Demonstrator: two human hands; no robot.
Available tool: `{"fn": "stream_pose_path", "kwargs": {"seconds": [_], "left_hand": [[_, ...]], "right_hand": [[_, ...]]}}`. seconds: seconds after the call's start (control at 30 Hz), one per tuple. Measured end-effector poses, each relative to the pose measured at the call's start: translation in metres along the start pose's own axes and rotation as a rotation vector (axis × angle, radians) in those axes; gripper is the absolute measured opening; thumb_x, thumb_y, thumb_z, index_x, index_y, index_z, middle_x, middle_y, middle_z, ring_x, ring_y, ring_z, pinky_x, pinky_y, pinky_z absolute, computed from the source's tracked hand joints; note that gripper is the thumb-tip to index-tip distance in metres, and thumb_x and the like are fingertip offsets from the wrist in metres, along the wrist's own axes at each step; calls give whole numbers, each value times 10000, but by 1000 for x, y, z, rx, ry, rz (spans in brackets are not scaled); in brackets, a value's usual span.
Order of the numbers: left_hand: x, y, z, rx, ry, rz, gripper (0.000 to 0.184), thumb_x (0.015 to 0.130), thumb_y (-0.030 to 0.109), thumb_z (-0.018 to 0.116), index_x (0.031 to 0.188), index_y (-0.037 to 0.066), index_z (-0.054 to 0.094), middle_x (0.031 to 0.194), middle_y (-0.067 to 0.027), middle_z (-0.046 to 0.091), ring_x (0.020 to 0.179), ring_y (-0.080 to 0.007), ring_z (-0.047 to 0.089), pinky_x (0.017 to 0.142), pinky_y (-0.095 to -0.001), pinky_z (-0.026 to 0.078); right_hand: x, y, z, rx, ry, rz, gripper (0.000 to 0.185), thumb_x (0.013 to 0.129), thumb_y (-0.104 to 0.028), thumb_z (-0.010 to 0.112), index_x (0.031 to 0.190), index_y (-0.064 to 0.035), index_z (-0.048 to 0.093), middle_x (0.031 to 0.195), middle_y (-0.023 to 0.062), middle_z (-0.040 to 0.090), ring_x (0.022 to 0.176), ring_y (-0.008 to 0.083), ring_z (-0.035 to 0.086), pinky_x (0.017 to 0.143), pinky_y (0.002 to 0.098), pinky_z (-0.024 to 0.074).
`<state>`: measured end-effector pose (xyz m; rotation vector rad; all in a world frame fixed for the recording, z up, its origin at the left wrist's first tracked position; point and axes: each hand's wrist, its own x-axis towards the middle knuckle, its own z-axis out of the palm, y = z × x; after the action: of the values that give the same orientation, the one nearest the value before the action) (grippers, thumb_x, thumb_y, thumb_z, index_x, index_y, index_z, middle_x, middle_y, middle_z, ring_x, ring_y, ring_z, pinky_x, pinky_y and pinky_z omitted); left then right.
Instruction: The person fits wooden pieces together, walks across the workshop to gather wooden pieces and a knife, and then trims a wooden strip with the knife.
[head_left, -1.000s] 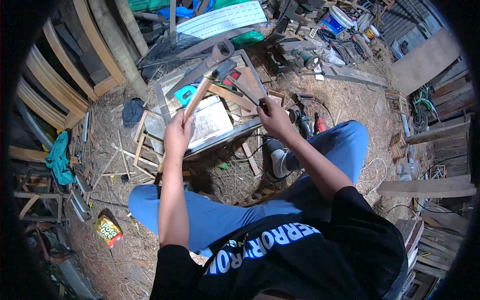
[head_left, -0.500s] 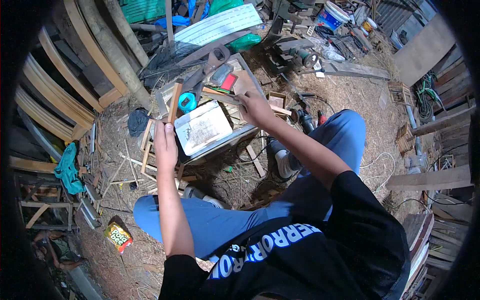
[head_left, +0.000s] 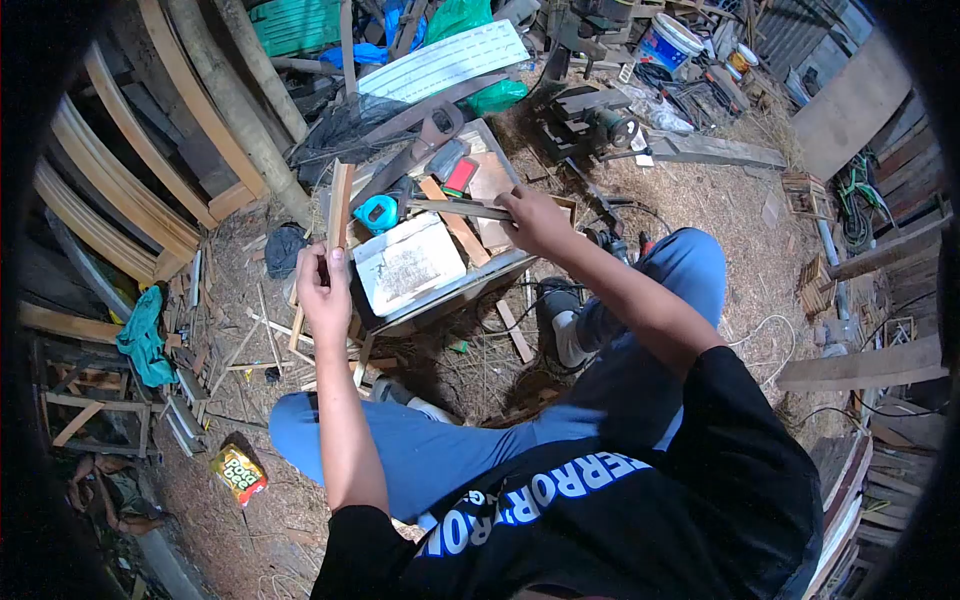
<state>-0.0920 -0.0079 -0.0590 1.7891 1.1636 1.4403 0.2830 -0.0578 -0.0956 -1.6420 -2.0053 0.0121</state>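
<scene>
Both hands full over a low table (head_left: 455, 293)
The left hand (head_left: 328, 297) grips a wooden strip (head_left: 341, 205) by its near end, long axis pointing away from the person; the right hand (head_left: 540, 223) clasps a narrow bar (head_left: 465, 209) crosswise, its free end towards the strip but apart; a bucket (head_left: 664, 46) stands beyond, contents unclear

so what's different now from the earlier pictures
The left hand swung its wooden strip from the right side of the tape measure to its left. The right hand swung its hammer-like tool from pointing forward-left to pointing almost straight left. Both kept hold. The tape measure and handsaw stayed put.
</scene>
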Motion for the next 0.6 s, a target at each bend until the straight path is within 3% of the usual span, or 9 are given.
{"fn": "stream_pose_path", "kwargs": {"seconds": [0.13,0.27,0.37,0.53,0.6], "left_hand": [[-3,-6,-2,-18,-2,17,107,1025,95,625,1033,-10,643,939,-45,558,854,-127,527,794,-275,444],[-1,2,-2,-3,5,33,115,1018,101,656,1035,-13,654,921,-41,562,853,-126,533,799,-280,452],[0,13,1,35,2,43,116,1006,95,687,1036,-14,660,940,-37,585,855,-119,546,802,-277,460],[0,9,12,-2,4,63,128,984,64,725,1065,-6,655,960,-35,623,854,-98,568,784,-262,468],[0,11,17,22,20,38,151,976,55,733,1084,-4,645,956,-37,631,855,-96,579,784,-262,476]], "right_hand": [[-3,6,-24,-9,-123,69,342,871,-169,753,1184,-62,665,1022,191,656,971,411,662,855,515,536],[0,18,-44,43,-125,136,388,873,-242,766,1202,-55,681,1034,235,689,961,447,683,859,529,544],[5,27,-57,55,-123,118,388,886,-255,762,1208,-51,689,1015,226,703,981,442,684,876,518,544],[24,25,-49,191,-213,276,326,907,-270,732,1152,-56,716,1066,213,742,998,389,723,883,493,564],[35,22,-31,265,-164,144,270,930,-252,723,1107,-49,723,997,213,742,939,394,721,829,480,561]]}}
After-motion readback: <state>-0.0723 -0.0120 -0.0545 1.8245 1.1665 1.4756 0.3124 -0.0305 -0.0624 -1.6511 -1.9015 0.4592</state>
